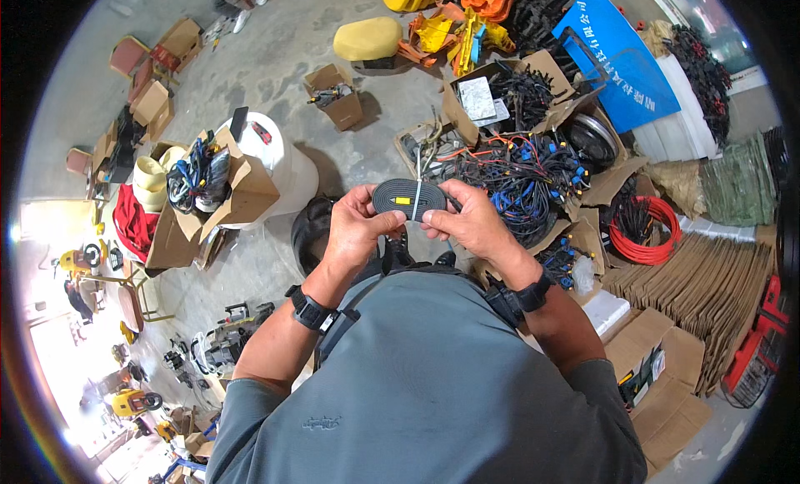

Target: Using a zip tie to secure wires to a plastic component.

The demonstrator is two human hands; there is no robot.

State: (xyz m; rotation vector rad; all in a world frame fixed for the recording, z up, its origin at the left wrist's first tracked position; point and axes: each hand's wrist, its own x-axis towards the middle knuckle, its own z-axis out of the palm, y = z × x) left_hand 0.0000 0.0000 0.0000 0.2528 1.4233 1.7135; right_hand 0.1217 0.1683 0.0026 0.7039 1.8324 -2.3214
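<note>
Both hands hold an oval coil of flat black strap (392, 192) in front of my body. A pale band wraps across the coil, and a small yellow piece shows in its middle. My left hand (354, 227) pinches the coil's left end, thumb in front and fingers behind. On the opposite end, my right hand (472, 224) grips with its thumb low, near the pale band. A short dark end shows by the right fingers. Whether the coil is strap or flat cable cannot be told for certain.
Bundles of dark wires with blue connectors (525, 184) lie to the right, near a red hose coil (646, 232) and stacked cardboard (700, 292). A white drum (279, 167) and an open carton of cables (242, 180) stand left. A small carton (337, 101) sits ahead.
</note>
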